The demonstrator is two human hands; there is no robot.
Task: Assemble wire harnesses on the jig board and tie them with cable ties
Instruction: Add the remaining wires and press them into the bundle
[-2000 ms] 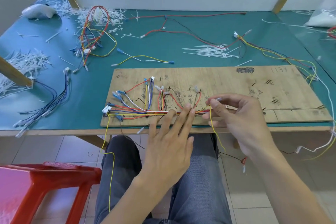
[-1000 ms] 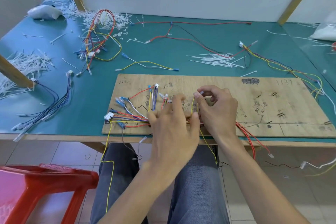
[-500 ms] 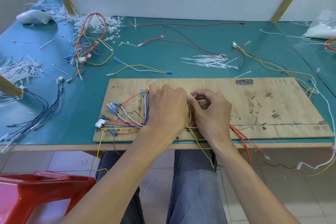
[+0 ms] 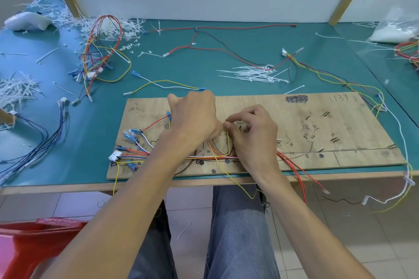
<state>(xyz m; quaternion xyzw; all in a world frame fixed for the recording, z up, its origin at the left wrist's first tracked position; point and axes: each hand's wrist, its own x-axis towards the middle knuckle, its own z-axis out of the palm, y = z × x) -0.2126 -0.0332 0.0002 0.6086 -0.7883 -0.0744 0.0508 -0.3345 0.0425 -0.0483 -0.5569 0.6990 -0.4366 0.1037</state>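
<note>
My right hand (image 4: 254,140) is pinching a thin yellow wire (image 4: 229,145), best kept taut, on the plywood jig board (image 4: 362,142); left hand (image 4: 192,118) grip unreadable.

Jig board (image 4: 317,124): flat on counter (image 4: 204,70); wires (image 4: 136,154) fanned at its left end.
Left hand (image 4: 195,118): back up, over wires.
Right hand (image 4: 254,136): pinches yellow wire (image 4: 229,145).

Soft, even daylight over my teal-topped counter (image 4: 204,70); faint shadows, mild glare at right, edges bowed by wide-angle.
</note>
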